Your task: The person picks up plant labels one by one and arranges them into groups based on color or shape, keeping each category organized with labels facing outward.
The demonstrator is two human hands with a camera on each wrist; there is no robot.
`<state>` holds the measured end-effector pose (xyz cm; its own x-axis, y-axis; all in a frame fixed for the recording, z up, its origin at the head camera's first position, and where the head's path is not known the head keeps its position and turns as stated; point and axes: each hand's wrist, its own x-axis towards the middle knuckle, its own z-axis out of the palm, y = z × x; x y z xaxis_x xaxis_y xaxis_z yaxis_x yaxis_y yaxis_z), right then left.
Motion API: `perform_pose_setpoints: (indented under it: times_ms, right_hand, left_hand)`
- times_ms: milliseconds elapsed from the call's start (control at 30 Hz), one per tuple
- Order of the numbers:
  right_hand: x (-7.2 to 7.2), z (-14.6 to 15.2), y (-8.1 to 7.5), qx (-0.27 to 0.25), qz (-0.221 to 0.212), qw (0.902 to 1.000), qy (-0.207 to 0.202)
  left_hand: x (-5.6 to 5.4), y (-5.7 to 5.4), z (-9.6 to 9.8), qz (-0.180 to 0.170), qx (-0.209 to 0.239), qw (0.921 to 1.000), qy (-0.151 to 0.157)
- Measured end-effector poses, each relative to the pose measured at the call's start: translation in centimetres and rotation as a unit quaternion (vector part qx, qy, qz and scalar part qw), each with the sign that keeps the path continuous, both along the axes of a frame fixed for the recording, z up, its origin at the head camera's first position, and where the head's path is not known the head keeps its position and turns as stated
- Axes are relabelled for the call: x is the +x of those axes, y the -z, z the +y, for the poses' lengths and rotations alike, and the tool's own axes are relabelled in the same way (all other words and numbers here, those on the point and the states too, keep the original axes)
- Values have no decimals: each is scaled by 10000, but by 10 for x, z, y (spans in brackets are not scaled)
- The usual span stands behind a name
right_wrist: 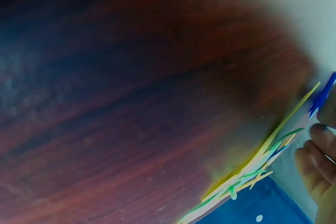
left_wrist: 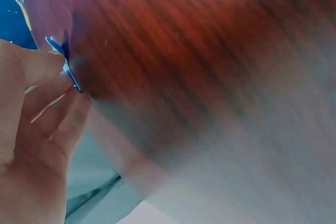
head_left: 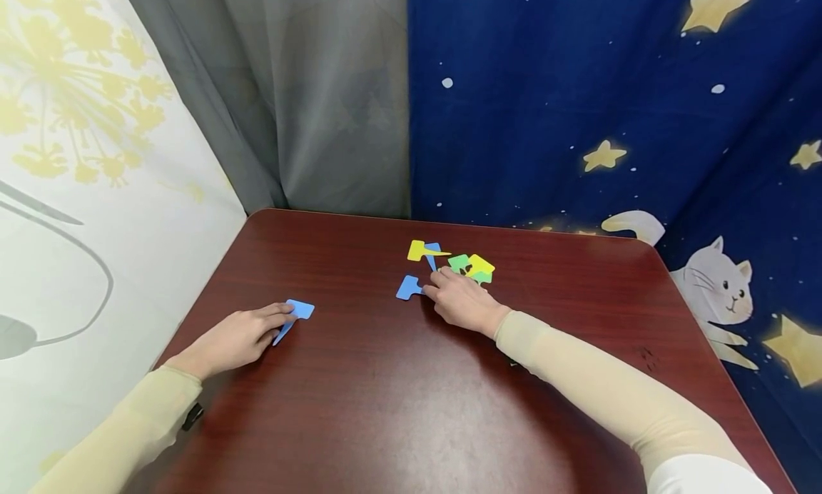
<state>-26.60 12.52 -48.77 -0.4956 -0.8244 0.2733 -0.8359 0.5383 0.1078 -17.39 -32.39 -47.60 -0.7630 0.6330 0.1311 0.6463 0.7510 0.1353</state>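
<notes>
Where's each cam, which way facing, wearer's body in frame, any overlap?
Head: on the head, facing forward and down at the table, curtains beyond; left hand with blue tag, right hand and sleeves show.
Left wrist: on that wrist, facing its hand's work; that hand and tag show at frame left.
Right wrist: on that wrist, facing its hand's work; that hand shows at frame right, beside coloured tags.
Shared: head and left wrist both show the left hand and blue tag.
</notes>
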Motion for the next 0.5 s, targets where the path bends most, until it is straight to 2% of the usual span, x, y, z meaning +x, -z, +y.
perform_pose_setpoints:
  times_ms: [200, 500]
  right_hand:
    - [0, 1, -3, -386, 131, 9991, -140]
    - [0, -4, -2, -649, 239, 9961, -552]
  left_hand:
    - [-2, -1, 1, -228, 7, 9997, -114]
    - [-1, -3, 4, -164, -107, 9996, -224]
